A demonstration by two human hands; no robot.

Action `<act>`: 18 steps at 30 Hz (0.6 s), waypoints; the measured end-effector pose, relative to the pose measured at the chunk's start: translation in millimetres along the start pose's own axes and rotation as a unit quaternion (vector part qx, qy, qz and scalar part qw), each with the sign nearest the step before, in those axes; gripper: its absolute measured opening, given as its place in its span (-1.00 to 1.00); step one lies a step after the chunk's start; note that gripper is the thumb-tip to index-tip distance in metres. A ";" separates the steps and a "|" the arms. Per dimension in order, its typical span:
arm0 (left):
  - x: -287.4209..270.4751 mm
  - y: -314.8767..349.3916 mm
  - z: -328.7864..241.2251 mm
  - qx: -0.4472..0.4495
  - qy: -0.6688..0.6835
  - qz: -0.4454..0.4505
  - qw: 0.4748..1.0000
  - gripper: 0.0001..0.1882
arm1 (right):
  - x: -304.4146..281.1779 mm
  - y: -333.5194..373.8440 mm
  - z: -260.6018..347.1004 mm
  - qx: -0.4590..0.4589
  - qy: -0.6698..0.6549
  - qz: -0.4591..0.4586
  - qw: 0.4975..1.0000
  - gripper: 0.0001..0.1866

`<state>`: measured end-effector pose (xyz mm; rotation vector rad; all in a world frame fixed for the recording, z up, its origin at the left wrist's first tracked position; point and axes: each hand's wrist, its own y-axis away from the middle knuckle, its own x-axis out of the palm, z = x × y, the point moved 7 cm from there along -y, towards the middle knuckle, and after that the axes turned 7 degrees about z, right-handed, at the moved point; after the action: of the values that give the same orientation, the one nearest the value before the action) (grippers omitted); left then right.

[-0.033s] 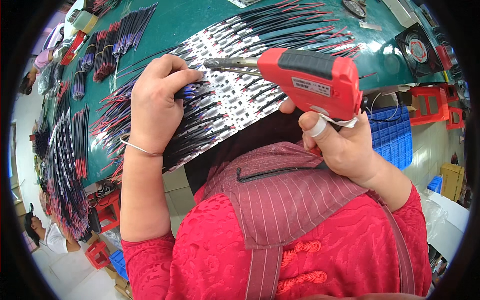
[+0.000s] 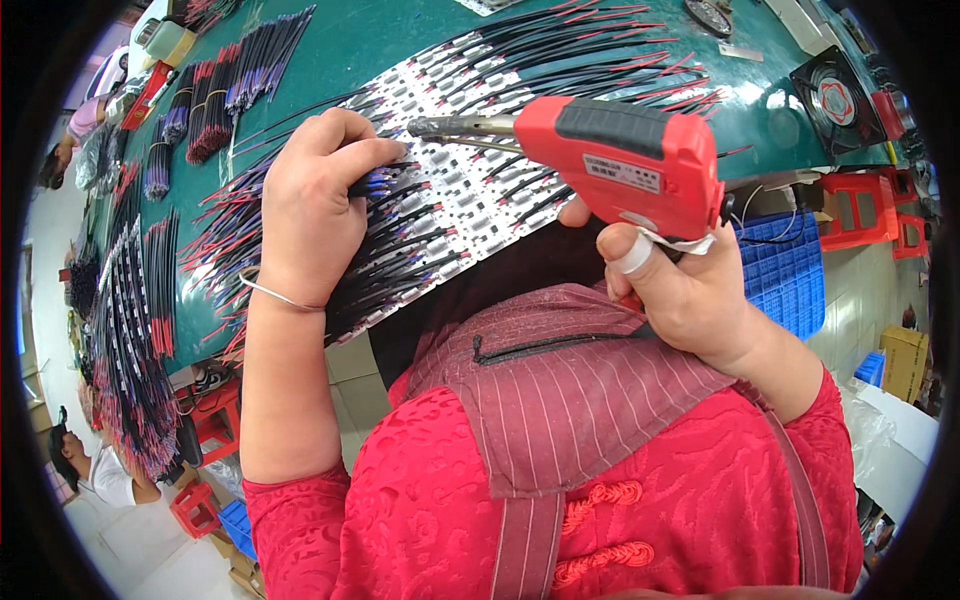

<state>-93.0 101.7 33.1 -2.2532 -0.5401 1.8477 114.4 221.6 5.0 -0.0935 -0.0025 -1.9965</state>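
Note:
My right hand [image 2: 690, 300] grips a red and black soldering gun [image 2: 620, 170], with white tape around the thumb. The gun's dark tip points left and sits at a white circuit board panel [image 2: 468, 205] crowded with small components, close to the fingertips of my left hand [image 2: 318, 205]. Those left fingers are closed in a pinch over the panel's left part, on a thin wire whose end is mostly hidden by the hand. Black wires with red ends [image 2: 610, 60] fan out from the panel's far side. More black, red and blue wires [image 2: 235, 215] spread from its left side.
Bundles of wires [image 2: 210, 110] lie on the green table [image 2: 360, 40] at the far left, and a long wired strip stack [image 2: 130, 340] hangs at its left edge. A black fan [image 2: 838, 100] stands at right, above a blue crate [image 2: 785, 275] and red stools [image 2: 860, 210].

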 end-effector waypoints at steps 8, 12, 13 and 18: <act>0.9 -0.6 1.6 0.004 0.005 0.001 1.000 -0.63 | 2.7 -1.2 -1.9 -0.023 0.006 -0.001 1.000 -0.74; 1.9 -1.0 1.5 0.002 -0.003 0.000 1.000 -0.64 | 2.3 -0.7 -3.1 -0.020 -0.009 -0.003 1.000 -0.75; 1.9 -0.8 1.5 0.001 -0.005 -0.002 1.000 -0.65 | 2.6 -0.7 -1.9 -0.023 0.001 0.001 1.000 -0.75; 1.8 -1.0 1.7 -0.002 -0.007 0.001 1.000 -0.65 | 4.5 -2.0 -2.5 -0.019 -0.013 -0.001 1.000 -0.73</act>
<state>-94.5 103.1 31.4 -2.2454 -0.5425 1.8673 110.6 218.1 3.0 -0.1451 0.0183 -1.9975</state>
